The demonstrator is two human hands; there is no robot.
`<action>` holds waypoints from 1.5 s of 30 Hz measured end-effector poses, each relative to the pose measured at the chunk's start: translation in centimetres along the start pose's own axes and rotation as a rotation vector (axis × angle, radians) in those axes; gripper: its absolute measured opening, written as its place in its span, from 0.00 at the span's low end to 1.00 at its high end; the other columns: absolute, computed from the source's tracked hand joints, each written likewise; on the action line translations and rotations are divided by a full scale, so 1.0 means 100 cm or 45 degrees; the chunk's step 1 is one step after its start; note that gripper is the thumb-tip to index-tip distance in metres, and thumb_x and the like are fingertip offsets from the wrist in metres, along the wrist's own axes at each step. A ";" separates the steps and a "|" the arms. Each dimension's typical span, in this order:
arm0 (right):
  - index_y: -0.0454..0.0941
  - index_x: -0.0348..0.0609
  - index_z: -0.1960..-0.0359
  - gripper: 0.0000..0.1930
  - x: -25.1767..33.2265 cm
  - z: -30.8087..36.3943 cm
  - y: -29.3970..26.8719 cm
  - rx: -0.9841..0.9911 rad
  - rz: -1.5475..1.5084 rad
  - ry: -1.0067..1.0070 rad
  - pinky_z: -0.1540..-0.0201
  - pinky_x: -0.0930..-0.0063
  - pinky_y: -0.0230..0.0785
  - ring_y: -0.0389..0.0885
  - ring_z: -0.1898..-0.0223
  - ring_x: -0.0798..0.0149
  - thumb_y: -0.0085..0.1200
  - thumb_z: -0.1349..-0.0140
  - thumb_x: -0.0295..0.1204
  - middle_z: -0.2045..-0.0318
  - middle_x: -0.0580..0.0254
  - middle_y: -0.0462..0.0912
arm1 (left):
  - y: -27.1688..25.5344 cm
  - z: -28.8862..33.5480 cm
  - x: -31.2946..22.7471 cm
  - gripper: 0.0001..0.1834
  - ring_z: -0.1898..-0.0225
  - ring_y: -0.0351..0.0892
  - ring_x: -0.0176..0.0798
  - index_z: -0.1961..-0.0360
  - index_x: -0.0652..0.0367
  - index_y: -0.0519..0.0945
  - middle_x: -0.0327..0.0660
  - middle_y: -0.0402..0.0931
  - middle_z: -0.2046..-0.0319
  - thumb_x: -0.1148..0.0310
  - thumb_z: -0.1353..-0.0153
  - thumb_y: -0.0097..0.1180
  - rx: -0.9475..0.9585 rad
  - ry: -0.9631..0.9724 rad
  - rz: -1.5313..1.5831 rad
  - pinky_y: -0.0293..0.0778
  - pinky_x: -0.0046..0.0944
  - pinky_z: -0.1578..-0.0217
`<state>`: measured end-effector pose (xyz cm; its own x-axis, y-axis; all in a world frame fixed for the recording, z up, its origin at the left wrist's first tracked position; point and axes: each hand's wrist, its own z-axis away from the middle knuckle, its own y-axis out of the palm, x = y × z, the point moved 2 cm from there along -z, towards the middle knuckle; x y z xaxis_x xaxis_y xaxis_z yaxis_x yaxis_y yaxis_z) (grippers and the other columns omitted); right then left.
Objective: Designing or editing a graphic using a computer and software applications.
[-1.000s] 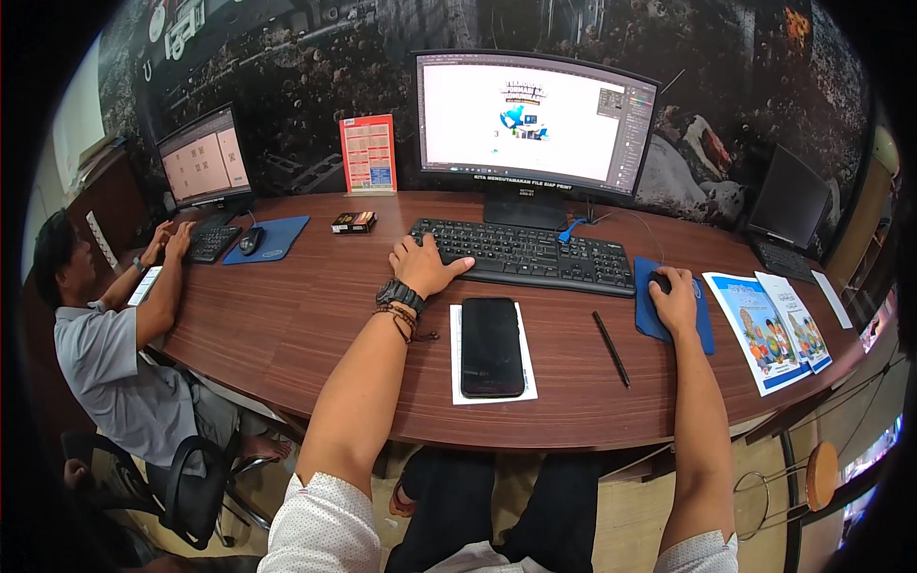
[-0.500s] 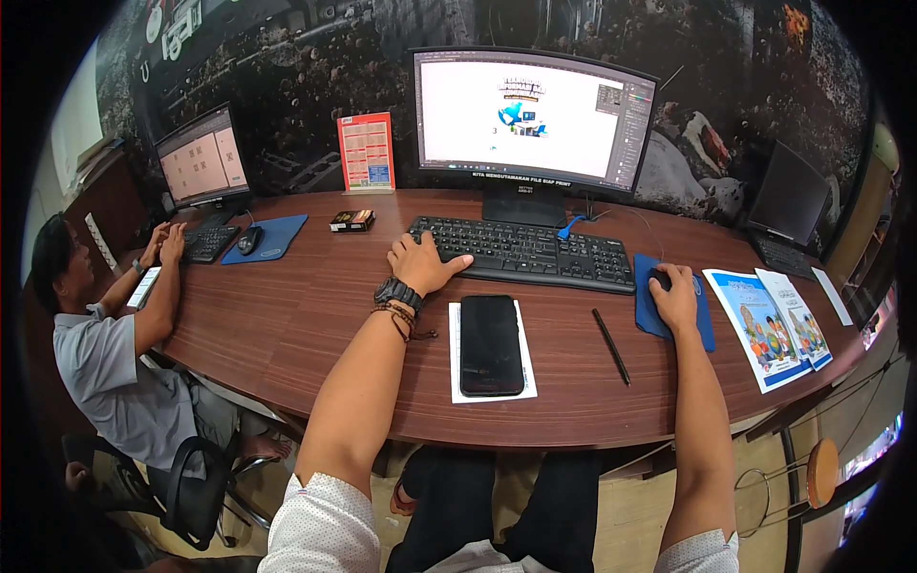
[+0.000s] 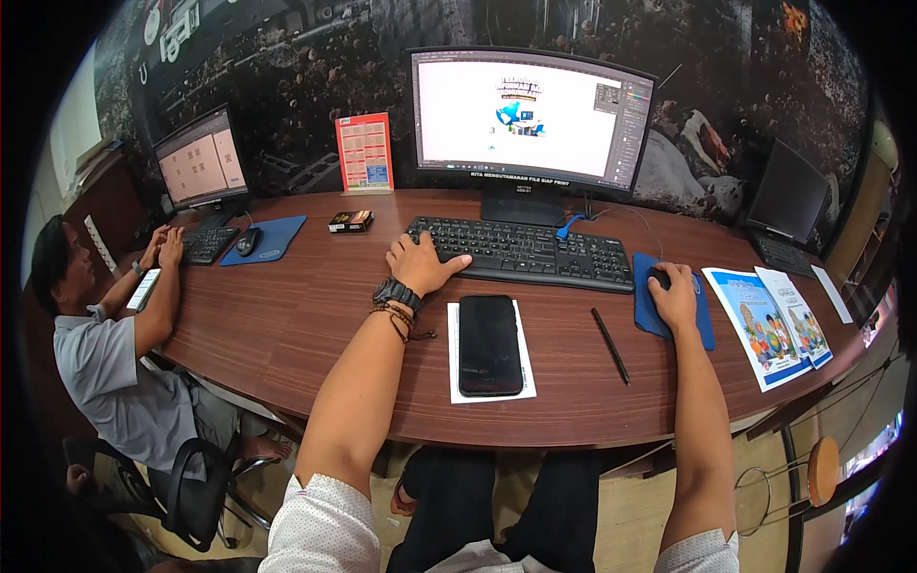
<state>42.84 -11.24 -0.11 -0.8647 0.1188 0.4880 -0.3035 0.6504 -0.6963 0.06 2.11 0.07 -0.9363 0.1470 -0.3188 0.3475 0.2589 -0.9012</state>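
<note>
My left hand (image 3: 423, 265), with a black watch and a cord bracelet on its wrist, rests at the left end of the black keyboard (image 3: 535, 250), fingers and thumb spread. Over a dark mouse (image 3: 659, 278) on a blue mouse pad (image 3: 702, 320), my right hand (image 3: 675, 291) is curled and covers most of it. Behind the keyboard stands a wide monitor (image 3: 521, 119) showing a white page with a colourful graphic. Between my forearms lies a black smartphone (image 3: 491, 346) on a white sheet (image 3: 528, 368). A black pen (image 3: 611, 346) lies to its right.
Illustrated booklets (image 3: 764, 325) lie at the right, near another monitor (image 3: 789, 194). A small dark box (image 3: 351, 222) and a red upright calendar (image 3: 365, 153) stand left of my keyboard. At the far left a person (image 3: 124, 353) sits by a second monitor (image 3: 202, 160), holding a phone (image 3: 143, 288).
</note>
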 end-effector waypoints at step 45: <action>0.80 0.48 0.51 0.18 0.003 -0.002 -0.003 -0.002 0.024 0.014 0.43 0.59 0.68 0.74 0.45 0.49 0.59 0.43 0.36 0.48 0.54 0.73 | 0.001 -0.004 0.000 0.55 0.37 0.59 0.65 0.39 0.67 0.69 0.66 0.63 0.41 0.25 0.51 0.56 -0.022 0.017 -0.006 0.53 0.59 0.37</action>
<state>42.71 -11.21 0.36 -0.8660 0.1391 0.4803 -0.2865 0.6492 -0.7046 0.06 2.50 0.10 -0.9372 0.1589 -0.3106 0.3443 0.2762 -0.8973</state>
